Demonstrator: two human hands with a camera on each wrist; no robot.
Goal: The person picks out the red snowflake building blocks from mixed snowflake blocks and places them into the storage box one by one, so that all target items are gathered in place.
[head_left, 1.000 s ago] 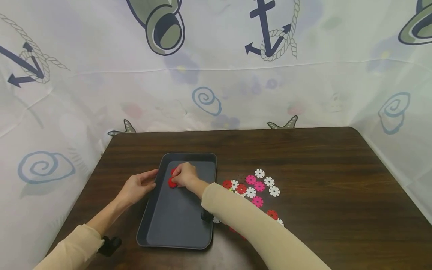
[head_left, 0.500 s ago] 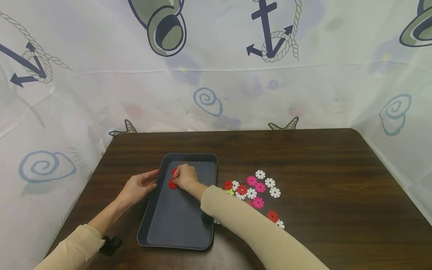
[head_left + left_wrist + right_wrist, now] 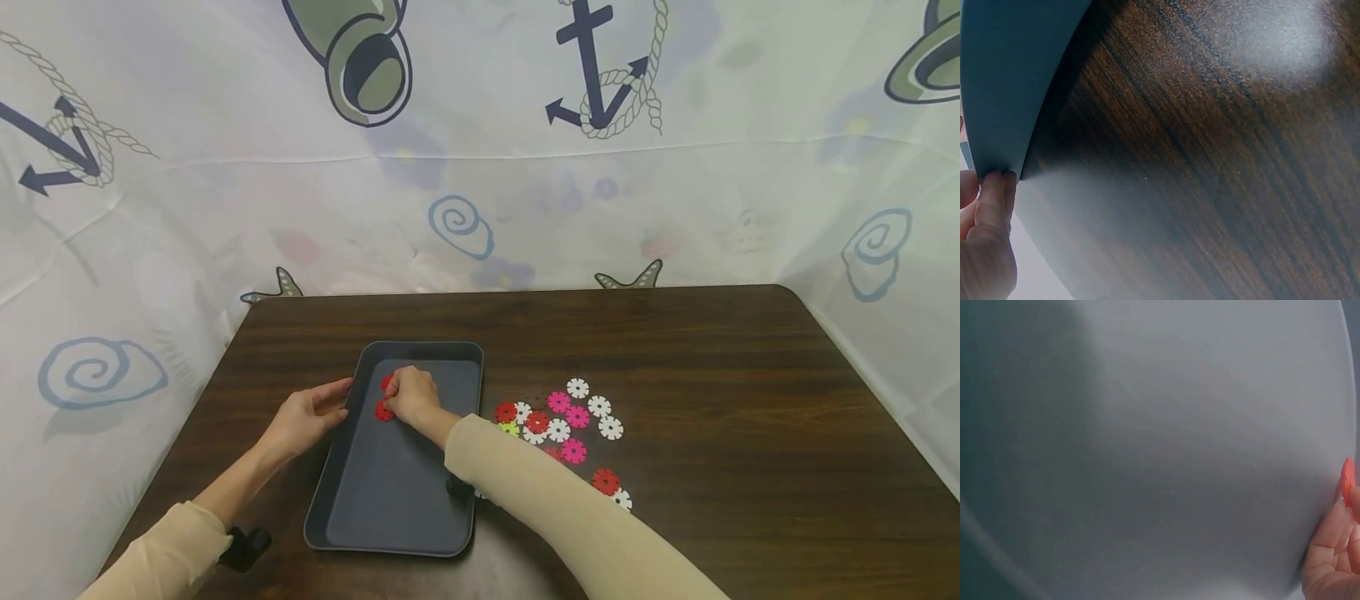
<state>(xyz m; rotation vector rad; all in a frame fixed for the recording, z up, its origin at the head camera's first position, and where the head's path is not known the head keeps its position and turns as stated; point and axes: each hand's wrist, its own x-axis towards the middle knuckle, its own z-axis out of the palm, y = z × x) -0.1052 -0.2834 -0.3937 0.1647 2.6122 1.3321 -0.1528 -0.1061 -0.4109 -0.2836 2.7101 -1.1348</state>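
Loose discs point(image 3: 570, 417) lie right of the tray point(image 3: 420, 533)

The head view was evenly and softly lit, bright enough to read every colour, with only faint shadows under the arms. A pale sheen lay on the dark bench point(image 3: 675, 350) near its front edge. Straight lines bowed toward the frame edges, a wide-lens effect. The left wrist view showed a broad glare patch on the wood and a soft, close blur. The right wrist view was hazy and out of focus, the tray point(image 3: 1147, 450) a grey wash.
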